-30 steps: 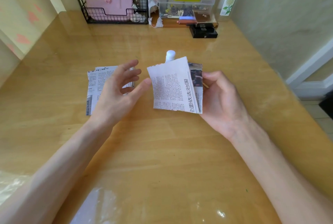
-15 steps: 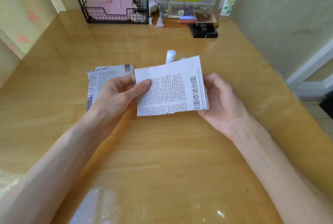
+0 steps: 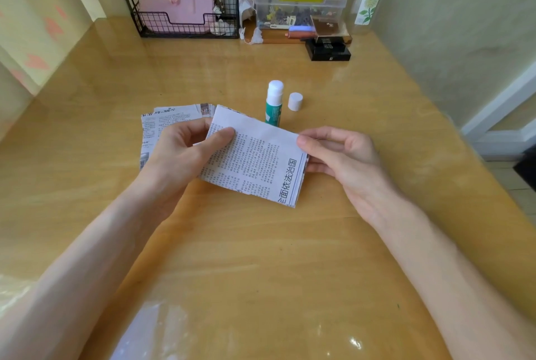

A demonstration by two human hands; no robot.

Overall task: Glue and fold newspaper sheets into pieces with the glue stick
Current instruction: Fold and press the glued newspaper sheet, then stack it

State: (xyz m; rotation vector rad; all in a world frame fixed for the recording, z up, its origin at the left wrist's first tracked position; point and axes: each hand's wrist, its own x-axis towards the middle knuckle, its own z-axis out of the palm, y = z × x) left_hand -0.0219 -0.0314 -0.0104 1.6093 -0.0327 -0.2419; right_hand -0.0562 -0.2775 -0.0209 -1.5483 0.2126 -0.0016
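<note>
Both hands held 1 folded newspaper piece (image 3: 255,159) over the wooden table (image 3: 261,258). The left hand (image 3: 185,151) pinched its left end, thumb on top; the right hand (image 3: 339,153) pinched the right edge, fingers curled. Behind stood the uncapped glue stick (image 3: 273,103) and its cap (image 3: 295,101) — apart. A newspaper stack (image 3: 171,119) lay partly under the left hand. Bare tabletop extended toward the viewer.

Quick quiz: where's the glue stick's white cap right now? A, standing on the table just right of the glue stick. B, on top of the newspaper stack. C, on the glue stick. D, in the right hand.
A: the white cap stands on the table beside the upright, uncapped glue stick, just to its right.
</note>
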